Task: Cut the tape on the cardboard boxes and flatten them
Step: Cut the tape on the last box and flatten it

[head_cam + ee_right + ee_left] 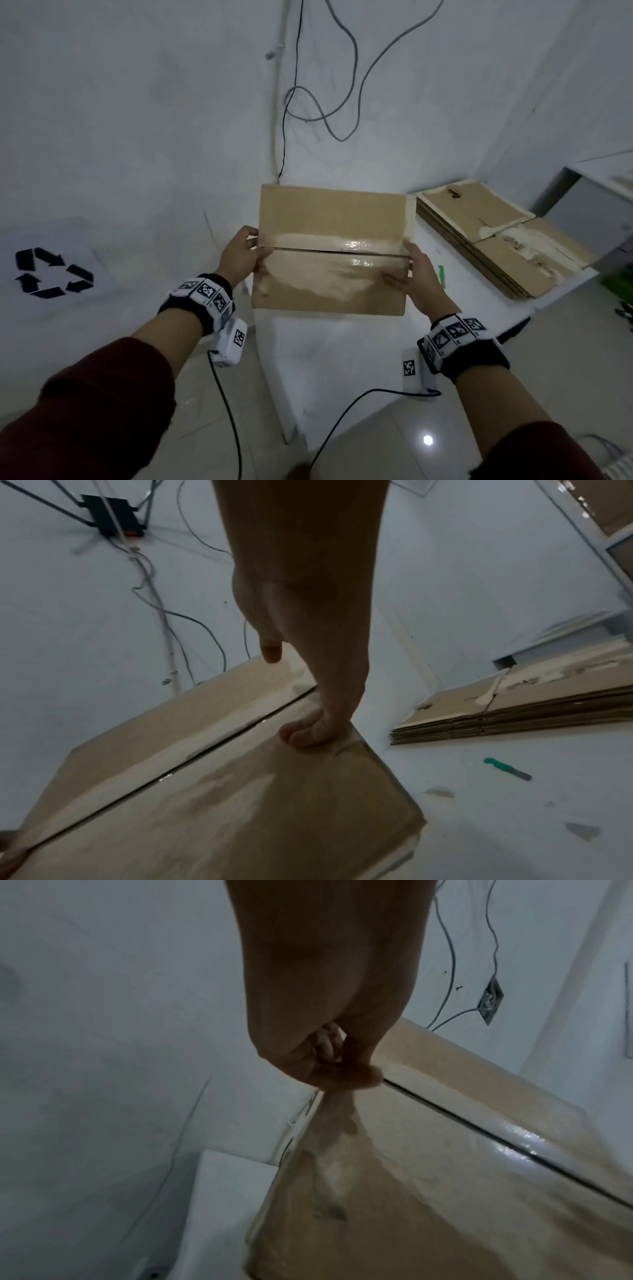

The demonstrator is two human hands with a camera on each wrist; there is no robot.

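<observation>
Left hand (241, 255), at the left end of the cardboard box (330, 250): fingers curled over the box's left edge, thumb lying on the top face at the end of the centre seam (308, 250); in the left wrist view the fingertips (368, 1079) pinch right where the seam begins. The box is held up between the two hands over the white table (342, 342), its long axis running left to right, so the seam spans from one hand to the other. The clear tape (356, 245) along the seam appears already slit, since a dark gap shows along its whole length. Right hand (416, 274), at the right end: fingers flat and fairly straight on the near flap, palm against the right edge, nothing gripped. Both hands sit equally near the seam, so parting the flaps likely falls to both. Farther right lie the green-handled knife (507, 768) on the table and a stack of flattened boxes (496, 236).
</observation>
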